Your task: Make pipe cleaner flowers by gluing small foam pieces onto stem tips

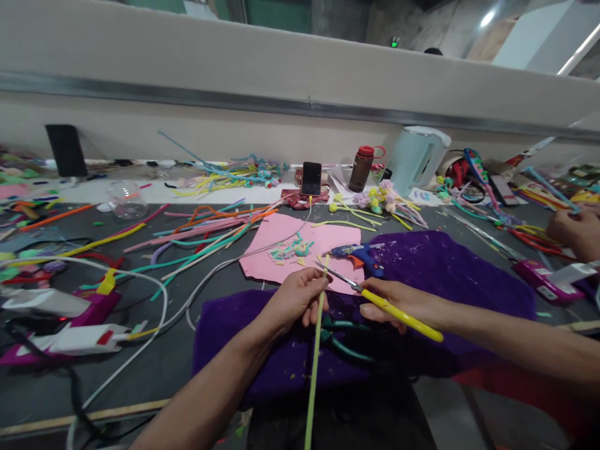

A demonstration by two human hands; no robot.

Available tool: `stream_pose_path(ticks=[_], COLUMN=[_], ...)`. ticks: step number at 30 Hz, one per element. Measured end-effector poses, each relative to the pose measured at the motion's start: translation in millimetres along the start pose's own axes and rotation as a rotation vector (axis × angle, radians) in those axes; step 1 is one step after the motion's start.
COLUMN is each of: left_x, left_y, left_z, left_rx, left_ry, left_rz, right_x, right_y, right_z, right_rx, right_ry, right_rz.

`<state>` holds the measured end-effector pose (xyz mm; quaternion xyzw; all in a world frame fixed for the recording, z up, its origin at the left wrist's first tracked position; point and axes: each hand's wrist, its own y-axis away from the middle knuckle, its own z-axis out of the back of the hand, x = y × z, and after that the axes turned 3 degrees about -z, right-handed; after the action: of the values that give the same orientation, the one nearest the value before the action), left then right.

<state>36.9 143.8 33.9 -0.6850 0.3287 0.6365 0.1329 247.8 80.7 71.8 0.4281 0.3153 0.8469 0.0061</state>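
Observation:
My left hand (300, 296) pinches a light green pipe cleaner (315, 362) close to its upper end; the rest hangs down toward me. In my right hand (391, 303) is a pair of scissors (398, 314) with yellow handles. Their blades point left and meet the pipe cleaner just above my left fingertips. Beyond the hands, small cut pieces (294, 249) in teal and yellow lie on a pink sheet (262, 250). A blue glue gun (360, 255) rests at the sheet's right edge. Green-handled pliers (349, 350) lie below my hands on a purple cloth (469, 275).
Loose coloured pipe cleaners (201, 231) spread to the left, near power strips (94, 312) and white cables. A phone (311, 179), a brown bottle (362, 170) and a pale blue kettle (415, 159) stand along the back. At far right is another person's hand (576, 231).

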Motion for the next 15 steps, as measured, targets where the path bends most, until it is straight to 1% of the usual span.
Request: stream_pose_path(ticks=[3, 6, 10, 15], left_x=[0.8, 1.5, 2.7, 2.6], left_y=[1.2, 2.2, 2.6, 2.1], left_z=[-0.4, -0.9, -1.0, -0.9], left_rx=[0.023, 0.034, 0.049, 0.039], left_ry=[-0.012, -0.018, -0.020, -0.037], left_rz=[0.012, 0.013, -0.002, -0.001], right_x=[0.3, -0.9, -0.4, -0.1], right_y=[-3.6, -6.7, -8.5, -10.5], right_z=[-0.9, -3.0, -6.7, -4.7], right_rx=[-0.032, -0.048, -0.038, -0.024], right_ry=[0.042, 0.025, -0.055, -0.074], right_rz=[0.032, 0.047, 0.003, 0.031])
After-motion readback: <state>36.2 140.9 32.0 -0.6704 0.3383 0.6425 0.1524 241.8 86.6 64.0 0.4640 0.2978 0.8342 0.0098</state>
